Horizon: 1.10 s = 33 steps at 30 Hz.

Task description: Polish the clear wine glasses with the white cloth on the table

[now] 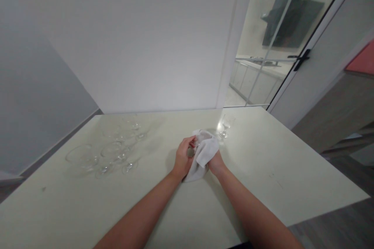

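My left hand (183, 157) curls around a clear glass (201, 137) held over the middle of the white table (263, 171), fingers at its rim. My right hand (215, 162) is mostly covered by a white cloth (203, 155) that wraps the glass's right side and hangs down beneath it. Both hands are closed on the glass and cloth, close together. Just behind them, slightly right, a small stemmed glass (226, 125) stands upright on the table.
Several clear stemmed glasses (112, 151) lie and stand grouped on the table's left half. A white wall rises right behind the table. A glass door with a black handle (300, 59) is at the back right, with the table's right edge near it.
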{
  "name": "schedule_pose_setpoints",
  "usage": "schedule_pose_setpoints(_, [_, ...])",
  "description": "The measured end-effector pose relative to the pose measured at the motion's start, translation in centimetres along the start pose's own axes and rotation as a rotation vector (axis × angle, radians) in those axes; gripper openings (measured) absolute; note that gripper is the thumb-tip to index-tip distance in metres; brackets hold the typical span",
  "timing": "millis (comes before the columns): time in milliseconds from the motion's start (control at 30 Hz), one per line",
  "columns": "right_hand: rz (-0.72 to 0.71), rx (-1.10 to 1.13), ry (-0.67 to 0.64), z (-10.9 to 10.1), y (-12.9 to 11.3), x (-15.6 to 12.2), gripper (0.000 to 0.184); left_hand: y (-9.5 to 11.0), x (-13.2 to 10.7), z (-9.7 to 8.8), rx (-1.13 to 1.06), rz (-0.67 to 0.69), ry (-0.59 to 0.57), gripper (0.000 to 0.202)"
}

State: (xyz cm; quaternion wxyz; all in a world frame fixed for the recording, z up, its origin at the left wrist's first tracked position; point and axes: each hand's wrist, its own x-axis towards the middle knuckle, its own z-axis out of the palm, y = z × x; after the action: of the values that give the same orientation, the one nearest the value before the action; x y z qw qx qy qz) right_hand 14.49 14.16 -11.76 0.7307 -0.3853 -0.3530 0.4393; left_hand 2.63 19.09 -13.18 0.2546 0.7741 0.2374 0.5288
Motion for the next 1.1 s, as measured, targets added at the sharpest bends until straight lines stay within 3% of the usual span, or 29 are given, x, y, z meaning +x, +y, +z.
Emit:
schedule_pose_setpoints(167, [0.034,0.072,0.027,0.5,-0.6,-0.2,0.021,0.1,0.1,-0.1,-0.020,0.028,-0.088,0.045])
schedule_pose_setpoints(333, [0.023,0.107,0.074,0.1,-0.3,0.1,0.022,0.3,-0.2,0.0,-0.101,-0.003,-0.092,0.062])
schedule_pose_setpoints(433, [0.031,0.133,0.148,-0.6,0.4,0.2,0.026,0.3,-0.4,0.2,-0.148,-0.030,-0.107,0.054])
schedule_pose_setpoints(600, [0.093,0.100,0.150,-0.7,0.7,0.2,0.029,0.3,-0.5,0.5,-0.193,-0.108,-0.110,0.040])
schedule_pose_setpoints(733, [0.131,0.168,0.135,-0.3,0.3,0.1,0.036,0.6,-0.5,0.7,-0.299,-0.172,-0.103,0.044])
schedule_pose_setpoints(833, [0.148,0.163,0.115,-0.1,-0.2,-0.1,0.034,0.7,-0.6,0.7,-0.323,-0.192,-0.161,0.051])
schedule_pose_setpoints(1000, [0.145,0.140,0.065,-0.1,-0.8,-0.3,0.021,0.4,-1.1,0.7,-0.172,-0.031,-0.217,0.068])
schedule_pose_setpoints(1100, [0.088,0.105,0.102,-0.5,-0.4,0.0,0.024,0.2,-1.1,0.7,0.002,0.087,-0.225,0.071])
